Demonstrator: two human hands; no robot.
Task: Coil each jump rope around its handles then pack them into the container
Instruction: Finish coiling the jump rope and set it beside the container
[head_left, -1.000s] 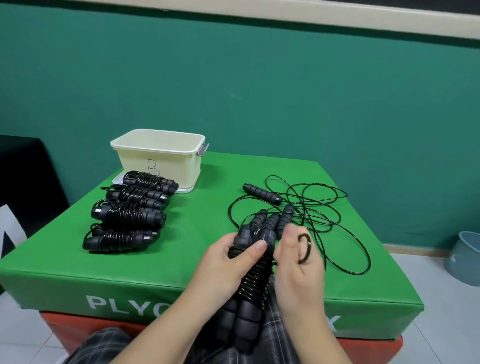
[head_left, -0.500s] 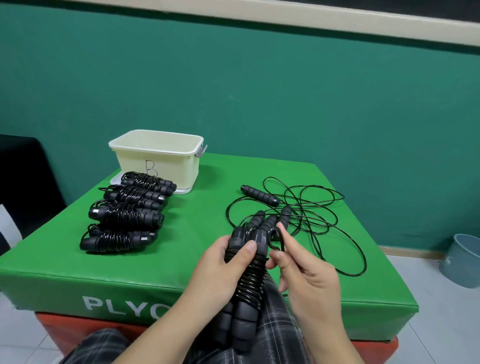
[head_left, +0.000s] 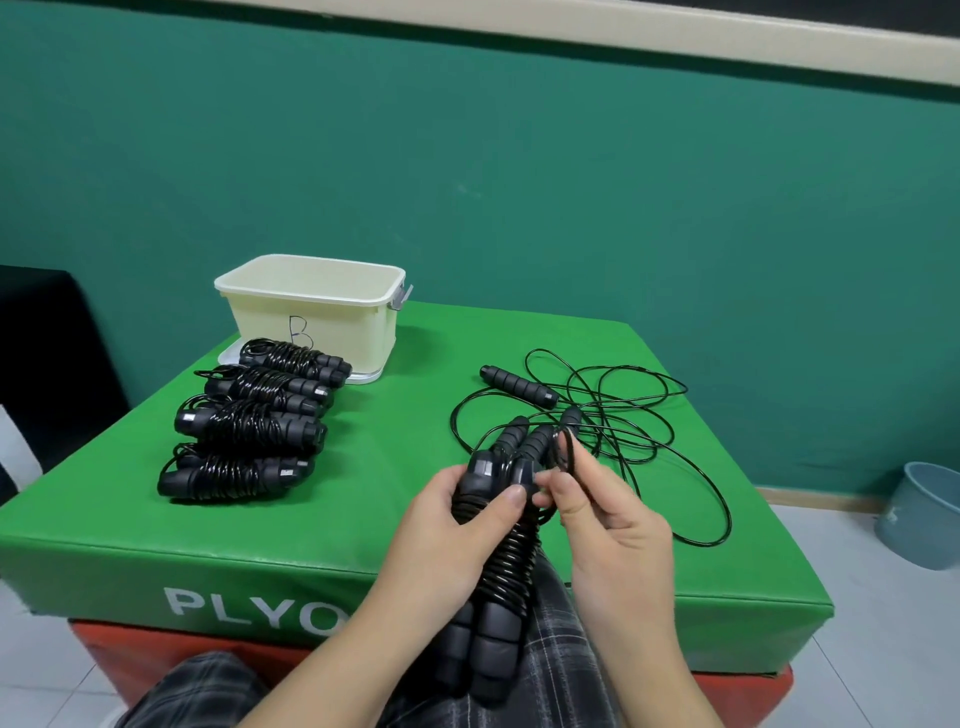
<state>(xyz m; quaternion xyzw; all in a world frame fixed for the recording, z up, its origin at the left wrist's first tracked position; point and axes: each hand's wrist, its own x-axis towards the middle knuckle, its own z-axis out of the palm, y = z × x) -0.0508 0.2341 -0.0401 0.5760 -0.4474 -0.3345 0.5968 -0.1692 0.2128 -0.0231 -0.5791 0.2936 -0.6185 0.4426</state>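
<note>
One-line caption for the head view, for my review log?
Left hand grips a nearly coiled jump rope while right hand pinches its last loop; four coiled ropes wait beside the cream container.

both forearms reach forward from below. the left hand (head_left: 457, 514) curls its fingers and thumb in a grip, while the right hand (head_left: 610, 512) pinches with thumb and forefinger.

held rope (head_left: 506, 561): coiled on handles | four coiled ropes (head_left: 249, 421): rowed beside cream container (head_left: 311, 312) | loose ropes (head_left: 597, 415): tangled
</note>
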